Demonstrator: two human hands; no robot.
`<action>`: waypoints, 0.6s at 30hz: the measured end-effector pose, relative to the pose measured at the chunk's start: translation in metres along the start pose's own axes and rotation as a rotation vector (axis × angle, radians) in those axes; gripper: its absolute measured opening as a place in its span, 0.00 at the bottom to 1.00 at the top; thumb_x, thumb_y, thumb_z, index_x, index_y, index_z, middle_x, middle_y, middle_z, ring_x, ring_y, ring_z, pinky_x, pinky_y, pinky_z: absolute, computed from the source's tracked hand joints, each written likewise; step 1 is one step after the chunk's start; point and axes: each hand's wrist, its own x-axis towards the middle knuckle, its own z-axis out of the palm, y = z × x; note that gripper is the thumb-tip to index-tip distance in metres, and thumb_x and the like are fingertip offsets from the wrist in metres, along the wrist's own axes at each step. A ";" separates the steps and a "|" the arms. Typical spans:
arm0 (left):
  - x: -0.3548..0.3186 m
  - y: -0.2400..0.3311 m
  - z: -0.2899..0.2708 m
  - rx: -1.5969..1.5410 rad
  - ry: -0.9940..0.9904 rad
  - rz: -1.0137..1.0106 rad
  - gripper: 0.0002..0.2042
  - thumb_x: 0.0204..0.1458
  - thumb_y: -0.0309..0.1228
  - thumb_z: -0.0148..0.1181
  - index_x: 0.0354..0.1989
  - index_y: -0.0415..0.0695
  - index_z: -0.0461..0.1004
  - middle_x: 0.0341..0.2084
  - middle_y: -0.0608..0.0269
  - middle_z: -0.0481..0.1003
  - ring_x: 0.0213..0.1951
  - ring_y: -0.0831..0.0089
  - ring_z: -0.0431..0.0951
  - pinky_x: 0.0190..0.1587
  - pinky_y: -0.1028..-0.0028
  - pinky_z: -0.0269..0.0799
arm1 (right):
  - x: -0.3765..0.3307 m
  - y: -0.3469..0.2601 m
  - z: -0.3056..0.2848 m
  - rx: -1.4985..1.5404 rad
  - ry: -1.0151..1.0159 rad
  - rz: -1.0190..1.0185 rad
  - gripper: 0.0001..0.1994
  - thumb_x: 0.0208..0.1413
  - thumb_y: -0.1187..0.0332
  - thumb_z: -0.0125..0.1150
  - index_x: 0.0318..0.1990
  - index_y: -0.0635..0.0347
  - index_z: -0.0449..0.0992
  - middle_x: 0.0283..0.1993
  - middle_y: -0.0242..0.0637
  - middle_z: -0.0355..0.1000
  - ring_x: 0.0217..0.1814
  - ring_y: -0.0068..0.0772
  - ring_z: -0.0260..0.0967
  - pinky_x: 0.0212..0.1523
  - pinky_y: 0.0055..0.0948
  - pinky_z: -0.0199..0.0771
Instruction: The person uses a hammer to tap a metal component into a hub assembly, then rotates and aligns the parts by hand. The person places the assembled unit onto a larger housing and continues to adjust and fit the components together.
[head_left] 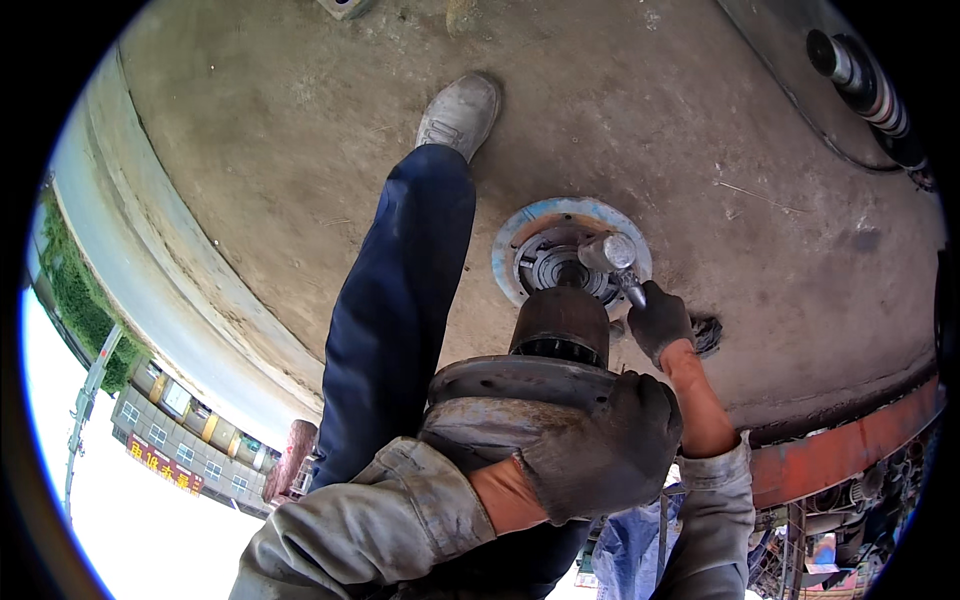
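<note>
My left hand (612,455), in a dark work glove, is wrapped over the edge of a heavy flanged metal part (515,380). A dark cylinder (562,322) with a toothed lower edge rises from that part, on its far side. In its dark glove, my right hand (660,322) is closed round the handle of a hammer (608,252). The hammer's worn, shiny head hangs above a round flange (515,230) with blue paint on its rim. Concentric rings show in the flange's middle, partly hidden by the hammer and the cylinder.
My trousered leg (400,270) and grey shoe (462,112) stand on the dusty concrete left of the parts. A dark metal shaft (870,95) lies at the far right. An orange-red beam (845,450) and piled metal parts (850,520) are at the lower right.
</note>
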 end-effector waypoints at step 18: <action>0.009 -0.012 -0.010 0.083 0.085 0.212 0.19 0.42 0.37 0.62 0.33 0.30 0.85 0.35 0.39 0.79 0.38 0.48 0.76 0.39 0.53 0.77 | -0.030 -0.006 -0.005 0.176 0.212 -0.254 0.08 0.57 0.65 0.62 0.42 0.55 0.76 0.35 0.54 0.80 0.42 0.66 0.78 0.42 0.59 0.78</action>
